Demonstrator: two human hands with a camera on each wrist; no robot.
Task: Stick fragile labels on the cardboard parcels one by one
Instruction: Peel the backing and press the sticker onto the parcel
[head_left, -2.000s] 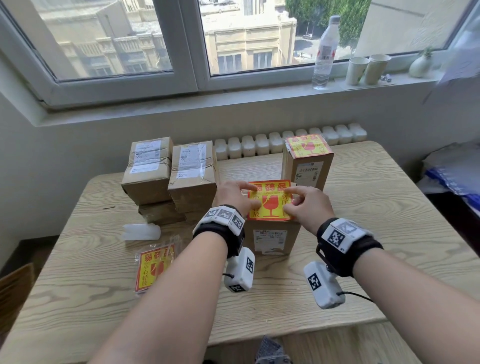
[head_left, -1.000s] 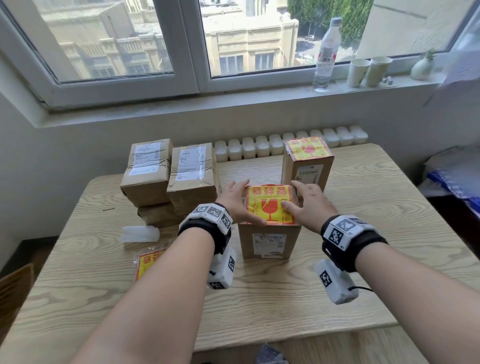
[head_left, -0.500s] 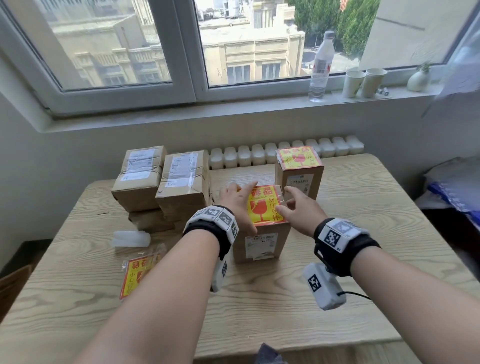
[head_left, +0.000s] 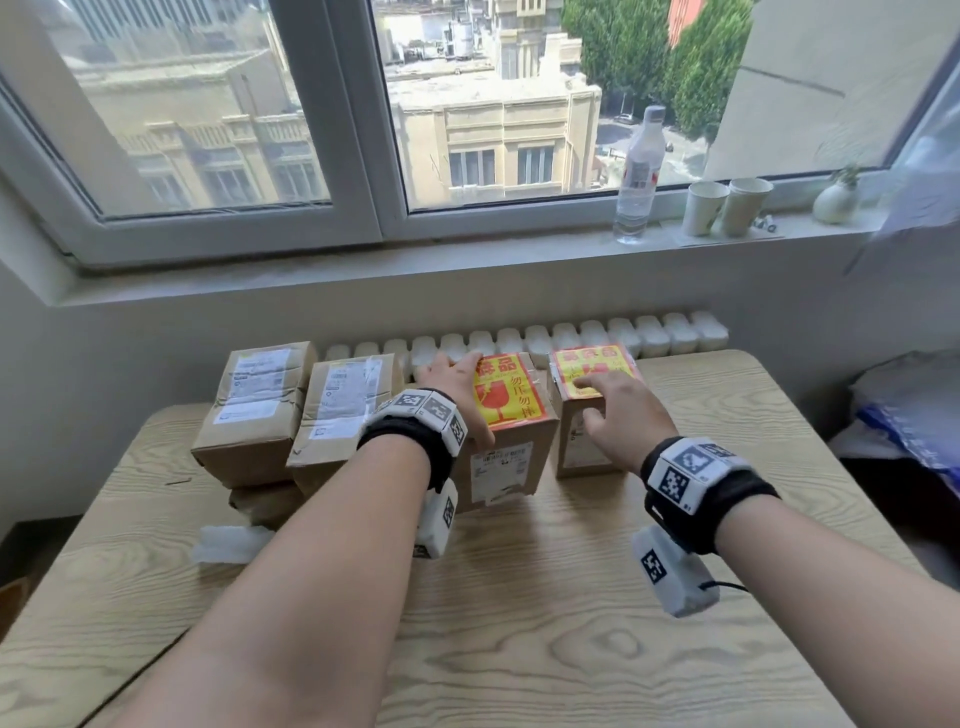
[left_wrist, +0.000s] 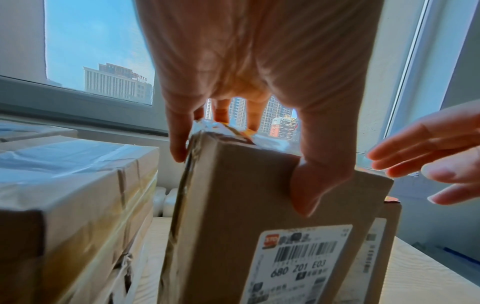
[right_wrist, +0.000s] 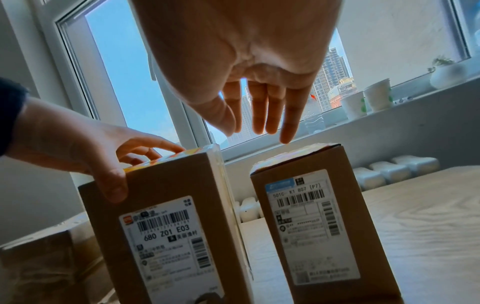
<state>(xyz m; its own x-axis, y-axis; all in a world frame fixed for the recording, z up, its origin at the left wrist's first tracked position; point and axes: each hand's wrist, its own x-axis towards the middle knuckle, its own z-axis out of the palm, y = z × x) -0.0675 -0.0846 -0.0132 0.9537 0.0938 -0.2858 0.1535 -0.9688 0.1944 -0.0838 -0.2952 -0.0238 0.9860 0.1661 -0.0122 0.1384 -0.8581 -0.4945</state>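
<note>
- The left hand (head_left: 457, 395) is gripping the middle parcel (head_left: 511, 467) from above: the thumb (left_wrist: 309, 185) is pressing its near face, the other fingers are curling over its top and left side.
- A red-and-yellow fragile label (head_left: 506, 392) is lying flat on that parcel's top.
- The parcel is standing upright toward the far edge of the surface (head_left: 571, 623), its shipping slip (right_wrist: 166, 234) facing the near edge.
- The right hand (head_left: 621, 415) is hovering open over the second parcel (head_left: 582, 447), fingers straight and pointing down; whether a fingertip is touching its top I cannot tell.
- The second parcel is standing just to the right of the first, a narrow gap between them, and is already wearing its own label (head_left: 592, 369).
- Unlabelled parcels (head_left: 301, 410) are sitting stacked toward the far left corner.
- A clear wrapper (head_left: 228, 543) is lying near the left edge.
- A bottle (head_left: 636, 176) and two cups (head_left: 724, 205) are standing on the windowsill.
</note>
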